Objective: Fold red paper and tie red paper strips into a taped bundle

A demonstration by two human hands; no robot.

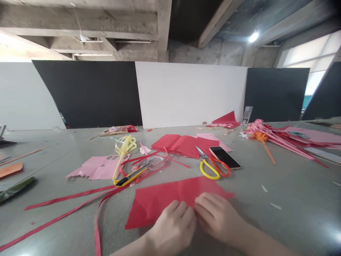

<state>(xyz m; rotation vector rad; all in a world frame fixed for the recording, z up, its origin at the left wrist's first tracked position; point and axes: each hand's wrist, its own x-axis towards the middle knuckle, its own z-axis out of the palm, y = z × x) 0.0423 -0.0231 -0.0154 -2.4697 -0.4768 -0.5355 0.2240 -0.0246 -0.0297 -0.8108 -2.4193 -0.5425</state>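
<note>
A sheet of red paper [157, 199] lies on the grey table in front of me, its right end reaching past my knuckles. At its near edge my left hand [176, 224] is closed, the fingers curled and pressed together on the paper. Right beside it, almost touching, my right hand [217, 217] is closed in the same way on that edge. The fingertips of both hands are hidden from the camera. Scissors [213, 167] with one yellow and one orange-red handle lie just beyond the sheet. A yellow and black utility knife [131, 176] rests to their left.
A phone [225, 157] lies next to the scissors, with folded red paper [181, 144] behind. Pink paper with cut-outs [97, 168], a yellow ribbon bundle [125, 145] and a clear tape roll [156, 161] are left of centre. Red strips [69, 195] trail left; pink ribbon flowers [257, 128] lie right.
</note>
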